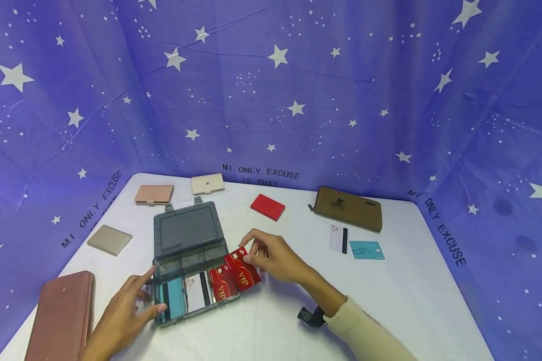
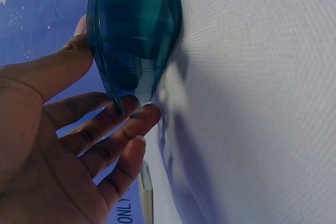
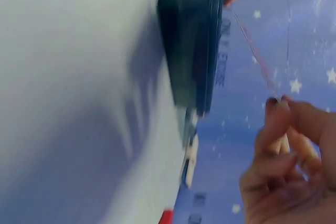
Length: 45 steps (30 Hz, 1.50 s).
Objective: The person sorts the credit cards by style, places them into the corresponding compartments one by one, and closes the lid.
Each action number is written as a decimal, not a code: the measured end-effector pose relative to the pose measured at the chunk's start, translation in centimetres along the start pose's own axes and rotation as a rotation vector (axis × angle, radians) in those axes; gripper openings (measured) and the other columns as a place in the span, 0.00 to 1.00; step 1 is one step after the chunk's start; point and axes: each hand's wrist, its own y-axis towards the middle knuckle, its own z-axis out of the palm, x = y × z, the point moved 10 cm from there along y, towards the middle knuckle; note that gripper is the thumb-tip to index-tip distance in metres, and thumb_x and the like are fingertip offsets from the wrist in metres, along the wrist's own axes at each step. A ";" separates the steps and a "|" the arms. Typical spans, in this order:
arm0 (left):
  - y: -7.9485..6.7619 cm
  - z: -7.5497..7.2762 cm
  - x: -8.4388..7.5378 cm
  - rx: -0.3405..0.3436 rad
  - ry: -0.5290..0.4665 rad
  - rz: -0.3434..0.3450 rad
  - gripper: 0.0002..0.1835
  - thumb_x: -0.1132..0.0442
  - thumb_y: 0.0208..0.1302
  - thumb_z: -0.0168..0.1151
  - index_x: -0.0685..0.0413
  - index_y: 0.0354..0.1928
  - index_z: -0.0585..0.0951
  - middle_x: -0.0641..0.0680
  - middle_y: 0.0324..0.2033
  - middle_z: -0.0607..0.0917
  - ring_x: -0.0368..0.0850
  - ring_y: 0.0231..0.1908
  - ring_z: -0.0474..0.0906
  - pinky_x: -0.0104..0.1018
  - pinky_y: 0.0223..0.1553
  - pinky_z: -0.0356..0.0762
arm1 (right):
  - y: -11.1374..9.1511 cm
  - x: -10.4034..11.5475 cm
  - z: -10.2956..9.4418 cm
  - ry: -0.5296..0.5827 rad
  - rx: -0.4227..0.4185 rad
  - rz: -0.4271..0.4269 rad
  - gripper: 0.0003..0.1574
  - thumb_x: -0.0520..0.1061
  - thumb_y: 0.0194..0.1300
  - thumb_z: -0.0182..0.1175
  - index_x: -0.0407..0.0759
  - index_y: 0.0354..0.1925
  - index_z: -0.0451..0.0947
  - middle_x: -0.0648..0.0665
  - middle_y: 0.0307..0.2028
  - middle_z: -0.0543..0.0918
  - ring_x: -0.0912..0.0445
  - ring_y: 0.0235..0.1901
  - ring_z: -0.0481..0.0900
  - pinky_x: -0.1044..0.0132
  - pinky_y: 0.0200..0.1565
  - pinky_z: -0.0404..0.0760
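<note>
A grey translucent plastic case (image 1: 203, 312) lies on the table with its lid (image 1: 188, 226) folded back. In its front compartments are a teal card (image 1: 176, 297), a white card with a black stripe (image 1: 194, 293) and a red VIP card (image 1: 220, 287). My left hand (image 1: 128, 308) holds the case's left end, thumb over the rim and fingers against the side, as the left wrist view shows. Between thumb and fingertips my right hand (image 1: 275, 258) pinches another red VIP card (image 1: 248, 277), tilted over the case's right edge. That card appears edge-on in the right wrist view.
Behind the case are a pink wallet (image 1: 154, 193), a cream wallet (image 1: 208, 184) and a red card holder (image 1: 268, 207). A beige holder (image 1: 110, 239) and brown wallet (image 1: 60, 316) lie left. Rightward are an olive wallet (image 1: 349, 208), white card (image 1: 339, 238) and teal card (image 1: 367, 250).
</note>
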 end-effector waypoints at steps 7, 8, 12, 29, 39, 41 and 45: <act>0.1 0.1 0.0 0.013 -0.002 -0.013 0.47 0.49 0.54 0.76 0.53 0.73 0.66 0.51 0.49 0.78 0.40 0.37 0.78 0.33 0.31 0.72 | 2.1 0.7 2.8 -0.164 -0.106 0.010 0.18 0.46 0.61 0.71 0.57 0.48 0.76 0.60 0.25 0.83 0.60 0.18 0.72 0.70 0.22 0.72; 0.1 0.1 0.0 0.012 -0.001 -0.013 0.47 0.49 0.53 0.76 0.53 0.73 0.66 0.51 0.48 0.78 0.40 0.37 0.78 0.33 0.31 0.72 | 2.2 0.8 3.2 -0.209 -0.109 0.000 0.18 0.47 0.61 0.71 0.57 0.48 0.76 0.61 0.25 0.82 0.62 0.18 0.72 0.70 0.23 0.71; 0.1 0.1 0.0 0.008 -0.002 -0.010 0.46 0.49 0.53 0.76 0.53 0.73 0.67 0.52 0.49 0.79 0.40 0.37 0.78 0.33 0.31 0.72 | 2.4 1.0 4.4 -0.403 -0.133 -0.028 0.17 0.48 0.59 0.72 0.57 0.46 0.78 0.60 0.27 0.80 0.66 0.22 0.69 0.72 0.25 0.67; 0.0 0.1 -0.1 0.020 0.015 -0.017 0.46 0.48 0.54 0.75 0.54 0.73 0.66 0.52 0.51 0.78 0.41 0.38 0.79 0.38 0.35 0.76 | 0.8 -2.3 1.3 -0.215 -0.156 0.037 0.26 0.53 0.56 0.75 0.52 0.52 0.80 0.47 0.37 0.80 0.55 0.29 0.76 0.69 0.33 0.74; 0.0 0.1 0.1 0.019 0.005 -0.019 0.46 0.49 0.54 0.76 0.54 0.73 0.66 0.51 0.50 0.78 0.38 0.37 0.77 0.33 0.31 0.72 | -4.8 -9.7 -10.1 -0.206 -0.363 0.286 0.33 0.49 0.52 0.78 0.48 0.56 0.79 0.41 0.44 0.81 0.53 0.29 0.73 0.68 0.29 0.72; 0.0 0.1 0.0 0.015 0.002 -0.017 0.46 0.49 0.53 0.76 0.54 0.73 0.66 0.50 0.49 0.78 0.37 0.37 0.77 0.32 0.31 0.72 | -6.4 -11.3 -12.5 -0.246 -0.399 0.348 0.34 0.50 0.51 0.78 0.47 0.56 0.78 0.40 0.46 0.81 0.52 0.32 0.73 0.66 0.32 0.71; 0.0 0.1 0.0 0.016 0.006 -0.020 0.47 0.49 0.53 0.76 0.54 0.73 0.66 0.50 0.49 0.78 0.39 0.37 0.77 0.33 0.32 0.72 | -9.4 -13.9 -16.6 -0.349 -0.443 0.477 0.35 0.51 0.53 0.77 0.46 0.57 0.77 0.38 0.47 0.78 0.47 0.41 0.73 0.59 0.41 0.70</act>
